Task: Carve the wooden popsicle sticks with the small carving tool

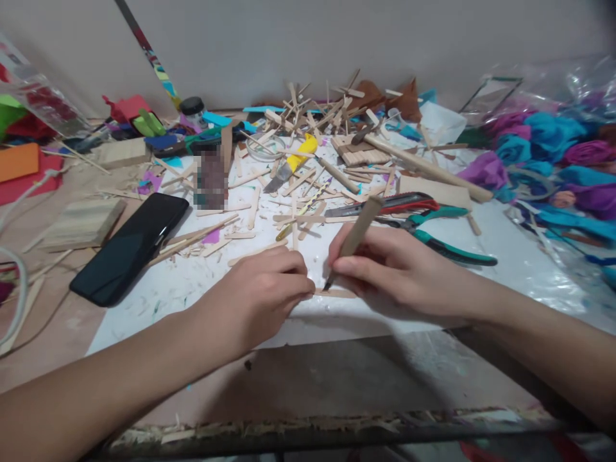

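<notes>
My left hand presses down on a thin wooden stick that lies flat on the white board. My right hand grips a craft knife with a tan wooden handle, held like a pen, its dark tip touching the stick between the two hands. Both hands sit close together near the board's front edge.
A black phone lies at the left. Green-handled pliers and a red cutter lie just beyond my right hand. A yellow knife and many loose wooden sticks cover the back. Paper flowers are piled at the right.
</notes>
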`<state>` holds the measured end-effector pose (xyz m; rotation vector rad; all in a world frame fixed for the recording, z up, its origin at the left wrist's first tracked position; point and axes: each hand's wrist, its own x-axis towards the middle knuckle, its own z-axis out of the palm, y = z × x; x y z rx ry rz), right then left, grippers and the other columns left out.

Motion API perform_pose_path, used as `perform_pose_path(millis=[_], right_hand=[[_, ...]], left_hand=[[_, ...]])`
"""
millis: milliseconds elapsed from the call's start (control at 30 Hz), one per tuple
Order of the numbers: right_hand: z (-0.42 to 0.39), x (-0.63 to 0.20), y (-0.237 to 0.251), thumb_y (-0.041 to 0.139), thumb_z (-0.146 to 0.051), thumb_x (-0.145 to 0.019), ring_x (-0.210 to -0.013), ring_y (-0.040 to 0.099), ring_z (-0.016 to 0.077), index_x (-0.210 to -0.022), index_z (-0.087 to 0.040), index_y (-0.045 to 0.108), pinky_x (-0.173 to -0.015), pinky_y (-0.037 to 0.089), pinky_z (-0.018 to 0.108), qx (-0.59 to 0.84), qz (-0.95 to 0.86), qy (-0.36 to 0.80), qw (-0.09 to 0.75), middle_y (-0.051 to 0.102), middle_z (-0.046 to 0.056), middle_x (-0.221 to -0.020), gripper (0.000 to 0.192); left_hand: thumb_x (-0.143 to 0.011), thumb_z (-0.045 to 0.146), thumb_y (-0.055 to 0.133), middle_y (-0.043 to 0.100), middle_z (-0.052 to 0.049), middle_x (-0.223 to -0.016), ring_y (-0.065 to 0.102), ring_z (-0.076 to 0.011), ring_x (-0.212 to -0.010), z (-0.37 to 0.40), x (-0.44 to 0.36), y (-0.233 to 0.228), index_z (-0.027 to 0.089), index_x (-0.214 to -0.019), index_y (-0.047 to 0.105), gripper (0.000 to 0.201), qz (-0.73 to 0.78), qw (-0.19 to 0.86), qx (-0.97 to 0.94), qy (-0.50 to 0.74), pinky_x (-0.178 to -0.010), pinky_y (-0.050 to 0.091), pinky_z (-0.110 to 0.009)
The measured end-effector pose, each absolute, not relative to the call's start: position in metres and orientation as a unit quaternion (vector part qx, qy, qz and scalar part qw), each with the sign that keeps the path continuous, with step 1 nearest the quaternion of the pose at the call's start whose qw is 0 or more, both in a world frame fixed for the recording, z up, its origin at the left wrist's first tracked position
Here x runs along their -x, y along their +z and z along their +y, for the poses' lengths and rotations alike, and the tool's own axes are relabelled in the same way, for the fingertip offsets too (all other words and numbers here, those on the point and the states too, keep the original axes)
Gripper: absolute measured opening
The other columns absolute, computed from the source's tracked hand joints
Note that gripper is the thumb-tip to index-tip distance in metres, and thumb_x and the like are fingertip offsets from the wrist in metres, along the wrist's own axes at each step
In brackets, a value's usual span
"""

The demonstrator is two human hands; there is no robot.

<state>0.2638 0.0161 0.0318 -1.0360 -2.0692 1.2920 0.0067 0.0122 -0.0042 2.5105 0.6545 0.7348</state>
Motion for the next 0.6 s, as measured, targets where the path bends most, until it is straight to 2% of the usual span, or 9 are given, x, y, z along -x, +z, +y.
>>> perform_pose_path(millis=[100, 167, 367, 500, 600], right_hand=[[0.018, -0.26, 0.028, 0.073, -0.039, -0.106, -0.057, 0.05, 0.0096, -0.088, -0.019, 0.065, -0.052, 0.04, 0.024, 0.401, -0.675, 0.557, 0.271, 0.059, -0.006, -0.069, 0.028], [0.019, -0.258, 0.026, 0.077, -0.04, -0.103, -0.053, 0.049, 0.0081, -0.086, -0.018, 0.065, -0.047, 0.036, 0.023, 0.405, -0.638, 0.595, 0.273, 0.059, -0.006, -0.065, 0.03], [0.023, -0.257, 0.025, 0.086, -0.045, -0.096, -0.05, 0.05, 0.008, -0.085, -0.016, 0.067, -0.044, 0.035, 0.022, 0.418, -0.582, 0.646, 0.261, 0.065, -0.003, -0.064, 0.036], [0.022, -0.259, 0.021, 0.087, -0.052, -0.093, -0.054, 0.052, 0.0091, -0.085, -0.017, 0.067, -0.051, 0.04, 0.022, 0.401, -0.511, 0.701, 0.293, 0.066, -0.001, -0.064, 0.042], [0.018, -0.259, 0.018, 0.086, -0.055, -0.095, -0.056, 0.051, 0.009, -0.09, -0.017, 0.067, -0.053, 0.038, 0.023, 0.409, -0.516, 0.685, 0.313, 0.066, -0.001, -0.069, 0.042]], left_hand=[[-0.105, 0.004, 0.058, 0.076, -0.007, -0.094, 0.07, -0.0184, -0.086, 0.01, -0.009, -0.004, 0.012, -0.095, 0.08, 0.026, 0.246, 0.228, -0.902, 0.27, -0.075, 0.052, -0.028], [-0.105, 0.004, 0.058, 0.076, -0.006, -0.092, 0.07, -0.018, -0.084, 0.009, -0.009, -0.004, 0.013, -0.093, 0.079, 0.026, 0.252, 0.231, -0.899, 0.274, -0.074, 0.052, -0.028], [-0.104, 0.001, 0.057, 0.076, -0.006, -0.088, 0.07, -0.0169, -0.081, 0.008, -0.01, -0.003, 0.013, -0.087, 0.078, 0.03, 0.257, 0.238, -0.895, 0.277, -0.071, 0.051, -0.028], [-0.103, 0.0, 0.057, 0.076, -0.007, -0.091, 0.07, -0.017, -0.082, 0.008, -0.009, -0.004, 0.013, -0.089, 0.08, 0.03, 0.256, 0.249, -0.891, 0.279, -0.071, 0.051, -0.028], [-0.104, 0.002, 0.057, 0.076, -0.006, -0.09, 0.07, -0.0169, -0.082, 0.009, -0.008, -0.004, 0.013, -0.089, 0.08, 0.03, 0.251, 0.251, -0.892, 0.281, -0.071, 0.05, -0.029]])
